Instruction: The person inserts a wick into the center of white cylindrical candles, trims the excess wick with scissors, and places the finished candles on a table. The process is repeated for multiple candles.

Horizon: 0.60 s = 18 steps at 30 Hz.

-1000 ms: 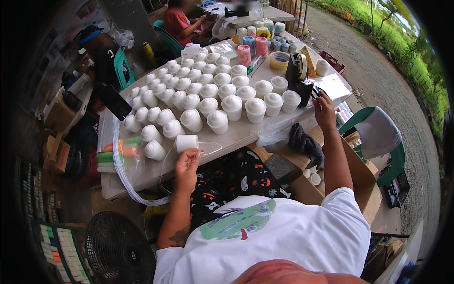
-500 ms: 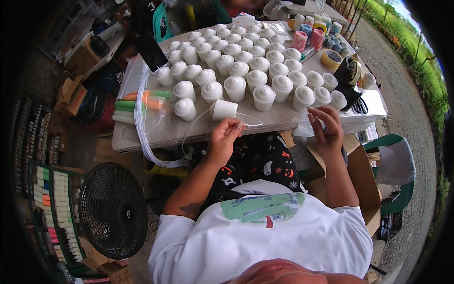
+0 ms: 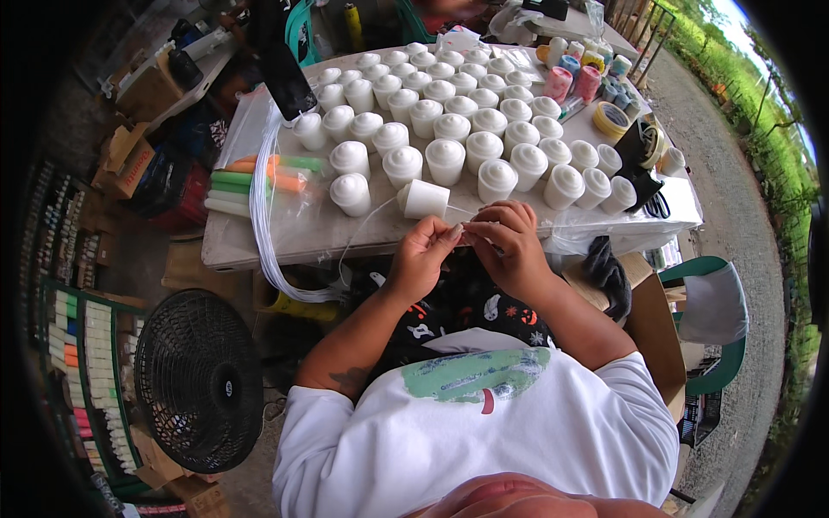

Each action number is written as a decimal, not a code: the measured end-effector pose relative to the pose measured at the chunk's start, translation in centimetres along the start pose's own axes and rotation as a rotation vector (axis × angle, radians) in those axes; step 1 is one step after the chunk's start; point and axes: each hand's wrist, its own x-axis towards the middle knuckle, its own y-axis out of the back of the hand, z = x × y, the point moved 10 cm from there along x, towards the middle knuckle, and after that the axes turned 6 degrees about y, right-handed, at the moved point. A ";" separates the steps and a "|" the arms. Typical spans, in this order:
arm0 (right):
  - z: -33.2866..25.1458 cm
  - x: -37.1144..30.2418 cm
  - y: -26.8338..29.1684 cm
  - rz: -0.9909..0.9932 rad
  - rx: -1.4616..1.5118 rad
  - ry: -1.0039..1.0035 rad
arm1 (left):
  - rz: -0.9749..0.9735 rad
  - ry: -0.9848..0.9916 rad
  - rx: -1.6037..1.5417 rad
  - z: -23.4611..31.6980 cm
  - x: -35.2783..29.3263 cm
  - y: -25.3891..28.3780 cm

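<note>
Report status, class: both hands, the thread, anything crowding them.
Left hand and right hand together, pinching thin white thread. Tipped white spool just beyond fingertips. Upright spool rows close behind.

Clear plastic bag point(image 3: 259, 186): on table's left end, holds orange and green tubes.
Brown cardboard boxes point(image 3: 138, 147): left of table, on floor.
Small coloured packets point(image 3: 73, 345): shelf rows, far left.

Head cam (1 view) looks down, close.
</note>
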 end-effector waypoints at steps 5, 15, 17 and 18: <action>1.2 -0.4 0.7 0.060 0.078 -0.089 | -0.104 0.121 -0.170 -1.7 0.5 -1.4; 2.9 -1.2 3.0 0.156 -0.074 -0.072 | -0.182 0.128 0.218 -2.4 2.4 -2.5; 3.5 -1.5 2.9 0.130 -0.052 -0.096 | -0.105 -0.019 0.513 -0.2 2.5 -2.3; 3.7 -1.7 2.8 0.117 -0.039 -0.109 | -0.066 -0.094 0.659 0.9 2.4 -2.5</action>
